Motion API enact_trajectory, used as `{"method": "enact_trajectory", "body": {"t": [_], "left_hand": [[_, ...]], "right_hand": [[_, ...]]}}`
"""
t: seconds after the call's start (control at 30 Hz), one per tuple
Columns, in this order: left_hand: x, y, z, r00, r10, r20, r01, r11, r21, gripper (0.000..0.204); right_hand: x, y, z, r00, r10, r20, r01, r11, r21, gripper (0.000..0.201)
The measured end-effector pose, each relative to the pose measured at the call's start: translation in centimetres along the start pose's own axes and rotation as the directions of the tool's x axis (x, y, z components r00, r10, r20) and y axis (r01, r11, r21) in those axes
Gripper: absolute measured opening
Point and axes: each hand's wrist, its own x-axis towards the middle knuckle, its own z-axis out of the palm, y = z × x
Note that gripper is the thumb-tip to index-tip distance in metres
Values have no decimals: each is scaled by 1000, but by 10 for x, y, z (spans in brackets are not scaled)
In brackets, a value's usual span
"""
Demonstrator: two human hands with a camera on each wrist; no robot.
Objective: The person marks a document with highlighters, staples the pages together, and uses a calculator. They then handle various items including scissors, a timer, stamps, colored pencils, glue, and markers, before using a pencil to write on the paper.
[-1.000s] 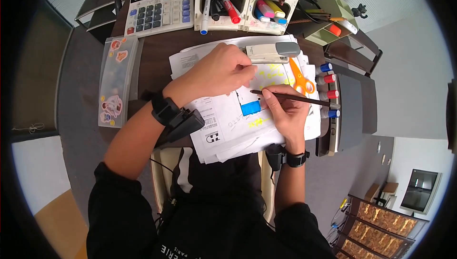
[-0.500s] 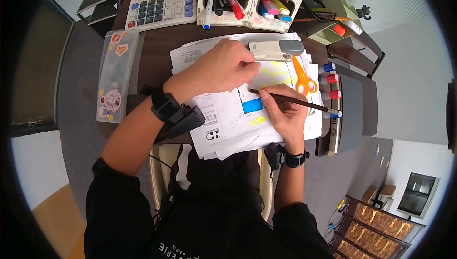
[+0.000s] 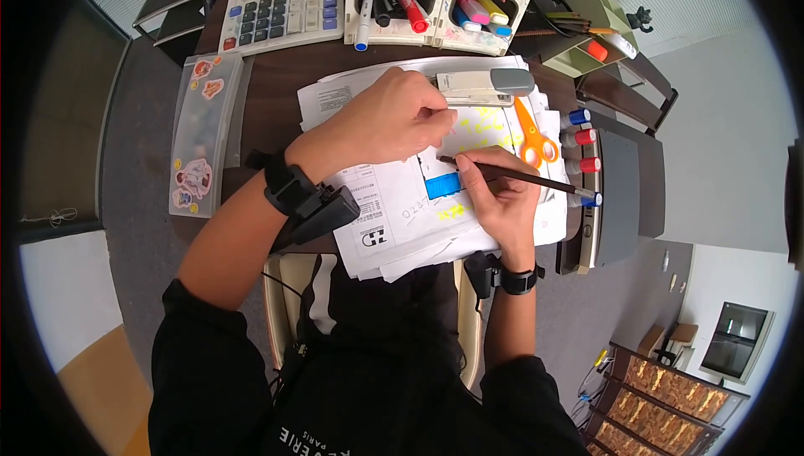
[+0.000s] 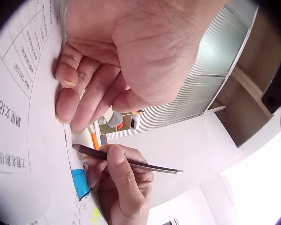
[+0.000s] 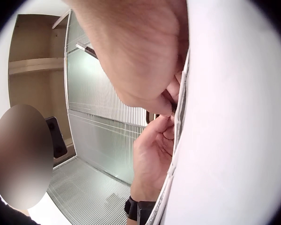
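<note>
In the head view a dark pencil [image 3: 540,180] with a silvery end lies slantwise in my right hand [image 3: 509,205], pinched near its point by thumb and fingers. Its tip is at the top sheet of a paper stack [image 3: 360,184], just above a blue-coloured rectangle [image 3: 442,186]. My left hand [image 3: 394,117] rests on the sheets left of the tip. The left wrist view shows its fingers [image 4: 96,96] loosely bent, holding nothing, fingertips at the paper. A white stapler with a grey end [image 3: 473,86] and orange scissors [image 3: 536,146] lie beyond the hands.
A calculator [image 3: 289,16] and a pen organizer [image 3: 394,40] with markers stand along the back. At the left lies a clear stickered case [image 3: 201,133]. Several capped markers [image 3: 579,139] line the right edge beside a dark grey box-like piece [image 3: 620,196].
The head view has shifted slightly. The pencil's back end has dipped a little, while its tip stays near the blue rectangle. My left hand keeps its place on the paper.
</note>
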Motion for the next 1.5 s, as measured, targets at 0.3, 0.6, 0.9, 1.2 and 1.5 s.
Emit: {"method": "enact_trajectory", "body": {"t": [0.3,0.6,0.9,1.2,1.5], "left_hand": [[0,1,0,1000,-20,2,20,999,-26,33],[0,2,0,1000,-28,10,29,999,-45,34],[0,2,-1,1000,-28,7,28,999,-30,34],[-1,4,-1,999,-46,3,46,998,-34,35],[-1,5,-1,998,-61,4,61,997,-46,34]], "right_hand": [[-1,3,-2,999,-39,14,40,999,-9,8],[-4,7,-3,1000,12,-18,-11,1000,24,8],[-3,8,-5,998,16,-61,-13,998,55,10],[-1,6,-3,999,7,-46,-5,999,48,8],[-2,5,-4,999,-2,-38,2,1000,7,8]]}}
